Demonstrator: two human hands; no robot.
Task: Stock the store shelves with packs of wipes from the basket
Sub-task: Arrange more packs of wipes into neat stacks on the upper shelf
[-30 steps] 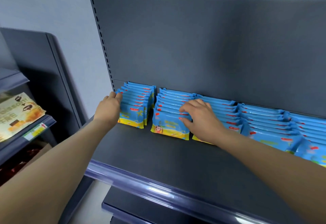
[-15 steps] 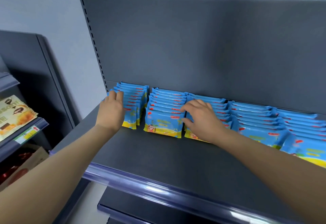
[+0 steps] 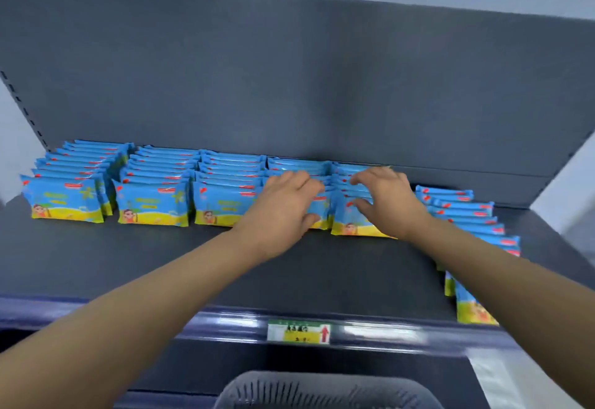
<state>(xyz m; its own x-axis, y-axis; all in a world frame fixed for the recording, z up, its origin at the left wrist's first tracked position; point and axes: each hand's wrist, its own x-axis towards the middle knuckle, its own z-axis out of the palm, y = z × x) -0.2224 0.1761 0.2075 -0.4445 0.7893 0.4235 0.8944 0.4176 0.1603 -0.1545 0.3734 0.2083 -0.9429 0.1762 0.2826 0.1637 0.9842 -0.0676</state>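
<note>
Blue and yellow packs of wipes (image 3: pixel 151 202) stand in several front-to-back rows along the back of the dark grey shelf (image 3: pixel 161 267). My left hand (image 3: pixel 283 205) lies over the fourth row (image 3: pixel 296 165) from the left, fingers across the pack tops, thumb low against the front pack. On the fifth row (image 3: pixel 346 228), my right hand (image 3: pixel 386 199) has its fingers curled over the tops and its thumb on the front pack's face. The rim of the grey basket (image 3: pixel 322 389) shows at the bottom edge; its contents are hidden.
A sixth row of packs (image 3: pixel 467 215) at the right runs slanted toward the shelf front, its nearest packs (image 3: pixel 471 308) close to the edge. A price label (image 3: pixel 299 331) sits on the purple front rail. The tall grey back panel (image 3: pixel 289 86) closes the shelf behind.
My view and both hands have shifted right along the shelf, from the first and third rows to the fourth and fifth. The basket rim has come into view below.
</note>
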